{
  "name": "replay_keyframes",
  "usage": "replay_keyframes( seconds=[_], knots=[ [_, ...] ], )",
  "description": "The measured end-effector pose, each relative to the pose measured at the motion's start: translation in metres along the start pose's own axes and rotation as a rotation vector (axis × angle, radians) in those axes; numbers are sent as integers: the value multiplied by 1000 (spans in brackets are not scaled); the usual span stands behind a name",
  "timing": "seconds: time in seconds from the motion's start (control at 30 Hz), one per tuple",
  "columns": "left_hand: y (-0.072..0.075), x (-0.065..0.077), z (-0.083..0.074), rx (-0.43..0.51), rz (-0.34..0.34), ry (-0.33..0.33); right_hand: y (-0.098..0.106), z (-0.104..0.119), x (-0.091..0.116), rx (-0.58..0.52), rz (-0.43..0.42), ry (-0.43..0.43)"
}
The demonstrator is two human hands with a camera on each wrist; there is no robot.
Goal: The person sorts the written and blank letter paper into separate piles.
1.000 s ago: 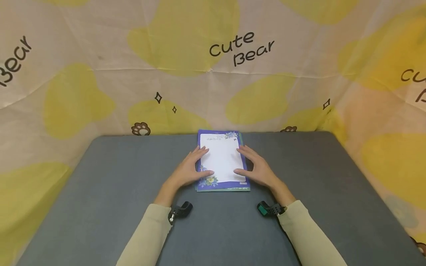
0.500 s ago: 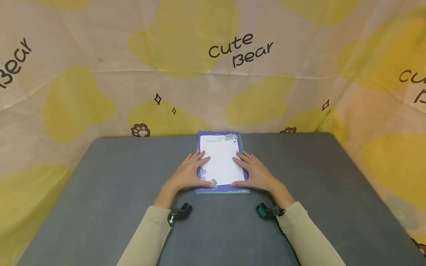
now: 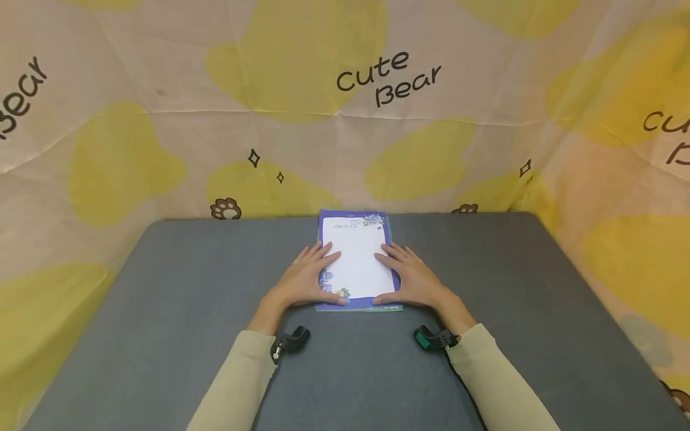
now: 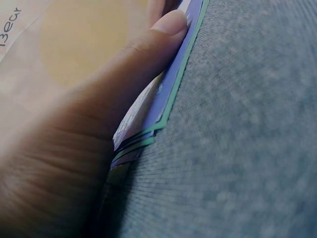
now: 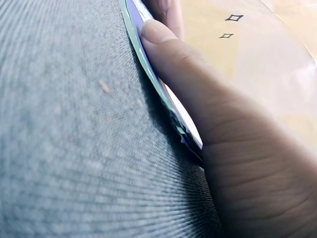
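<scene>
A stack of thin, flower-bordered writing pads (image 3: pixel 356 257) lies flat on the grey table, its top page lined and white with a purple edge. Green and purple layers show, slightly uneven, at the stack's corner (image 4: pixel 148 131) in the left wrist view. My left hand (image 3: pixel 304 278) rests along the left side, fingers spread and fairly straight, thumb (image 4: pixel 171 29) on the purple border near the front edge. Mirroring it, my right hand (image 3: pixel 415 278) lies against the right side, with its thumb (image 5: pixel 161 37) on the front border. Both palms' undersides are hidden.
The grey cloth-covered table (image 3: pixel 345 371) stretches around the stack on all sides. Behind it hangs a yellow-patterned curtain (image 3: pixel 302 161) with "Cute Bear" lettering. A dark strap with a small device (image 3: pixel 291 341) sits on each wrist.
Both hands have moved slightly toward me and down onto the stack. Their thumbs have slid from the page's lower part to the front border. Since half a second ago they barely move.
</scene>
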State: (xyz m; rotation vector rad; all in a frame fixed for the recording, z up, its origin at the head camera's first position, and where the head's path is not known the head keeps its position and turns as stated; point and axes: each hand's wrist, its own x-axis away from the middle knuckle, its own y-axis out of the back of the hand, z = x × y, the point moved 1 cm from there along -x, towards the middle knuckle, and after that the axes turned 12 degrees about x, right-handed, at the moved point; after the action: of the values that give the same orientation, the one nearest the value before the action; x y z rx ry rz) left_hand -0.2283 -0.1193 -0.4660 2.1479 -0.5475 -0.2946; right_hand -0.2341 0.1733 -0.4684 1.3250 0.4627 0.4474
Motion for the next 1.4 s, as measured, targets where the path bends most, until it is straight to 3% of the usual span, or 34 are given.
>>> replay_keyframes(
  seconds=[0.87, 1.4],
  knots=[
    [1, 2, -1, 12, 13, 24, 0, 2, 0, -12, 15, -33],
    [1, 1, 1, -14, 27, 12, 1, -2, 2, 41, 57, -31]
  ],
)
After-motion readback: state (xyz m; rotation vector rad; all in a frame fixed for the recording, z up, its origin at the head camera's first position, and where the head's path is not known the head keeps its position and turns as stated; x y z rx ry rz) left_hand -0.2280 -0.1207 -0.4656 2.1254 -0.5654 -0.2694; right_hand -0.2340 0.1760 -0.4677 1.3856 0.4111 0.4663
